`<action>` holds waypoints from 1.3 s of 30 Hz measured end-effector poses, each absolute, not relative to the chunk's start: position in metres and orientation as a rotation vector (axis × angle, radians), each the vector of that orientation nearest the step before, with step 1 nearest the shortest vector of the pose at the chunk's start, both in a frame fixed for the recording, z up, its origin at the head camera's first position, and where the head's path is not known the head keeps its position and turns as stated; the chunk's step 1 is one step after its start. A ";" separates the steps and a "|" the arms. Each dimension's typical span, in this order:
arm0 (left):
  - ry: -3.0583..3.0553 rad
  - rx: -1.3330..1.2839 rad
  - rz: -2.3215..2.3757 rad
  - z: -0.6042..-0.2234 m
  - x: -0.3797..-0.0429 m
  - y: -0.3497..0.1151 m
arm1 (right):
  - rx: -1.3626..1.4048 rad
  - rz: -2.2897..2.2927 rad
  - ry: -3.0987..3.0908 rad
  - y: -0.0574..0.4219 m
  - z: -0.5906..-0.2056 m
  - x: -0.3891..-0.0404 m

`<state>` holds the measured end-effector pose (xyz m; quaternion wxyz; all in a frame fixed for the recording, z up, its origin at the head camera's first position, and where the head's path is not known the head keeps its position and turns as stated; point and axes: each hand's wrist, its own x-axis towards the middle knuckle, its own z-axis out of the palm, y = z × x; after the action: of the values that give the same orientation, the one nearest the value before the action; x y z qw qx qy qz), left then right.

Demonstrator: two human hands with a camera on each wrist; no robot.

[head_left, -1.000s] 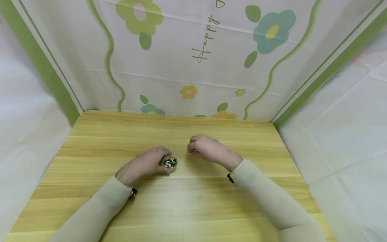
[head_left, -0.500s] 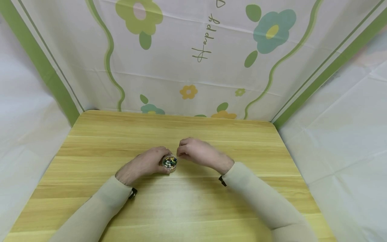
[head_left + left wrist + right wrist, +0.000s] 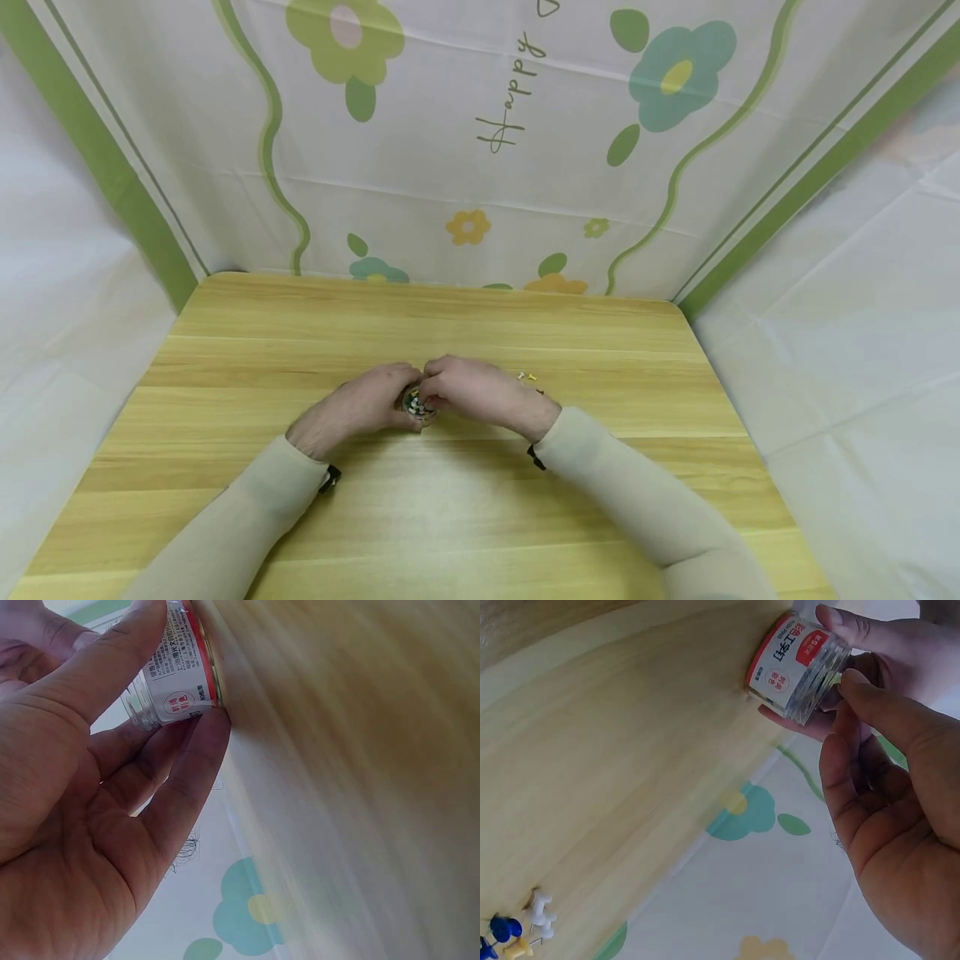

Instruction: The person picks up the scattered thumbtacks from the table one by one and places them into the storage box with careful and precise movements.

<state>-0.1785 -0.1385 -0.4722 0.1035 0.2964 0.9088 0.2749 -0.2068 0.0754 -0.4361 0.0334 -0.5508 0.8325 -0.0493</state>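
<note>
My left hand (image 3: pixel 366 402) grips a small clear jar (image 3: pixel 793 664) with a white and red label around its side. Several push pins (image 3: pixel 413 406) in mixed colours fill the jar, which stands on the table. At its mouth is my right hand (image 3: pixel 480 392), the thumb and forefinger drawn together right at the rim. A touch of yellow shows by the thumb tip in the right wrist view, but I cannot tell whether a pin is between the fingertips. The left wrist view shows the left fingers and thumb wrapped about the glass.
Several loose pins lie on the wooden table (image 3: pixel 480 517) beyond the right wrist: white pins (image 3: pixel 541 911), a yellow pin (image 3: pixel 532 377) and a blue pin (image 3: pixel 505 928). A flowered curtain (image 3: pixel 420 158) hangs behind the table's far edge, with white sheets at both sides.
My right hand has moved left and a little nearer, from the table right of the jar to its mouth. Loose pins hidden before now show behind it. The left hand and jar have stayed put.
</note>
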 end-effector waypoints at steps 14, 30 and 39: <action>2.686 0.867 0.806 -0.473 -0.179 -0.138 | -1.524 -0.169 2.618 0.107 -0.414 -0.224; 2.687 0.869 0.794 -0.471 -0.178 -0.138 | -1.326 -0.166 2.666 0.152 -0.410 -0.255; 2.685 0.853 0.800 -0.471 -0.177 -0.138 | -1.288 -0.065 2.670 0.165 -0.419 -0.262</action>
<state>-0.1772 -0.1381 -0.4715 0.1062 0.2894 0.9117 0.2716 -0.2620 0.1648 -0.4191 0.0883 -0.4328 0.8969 -0.0218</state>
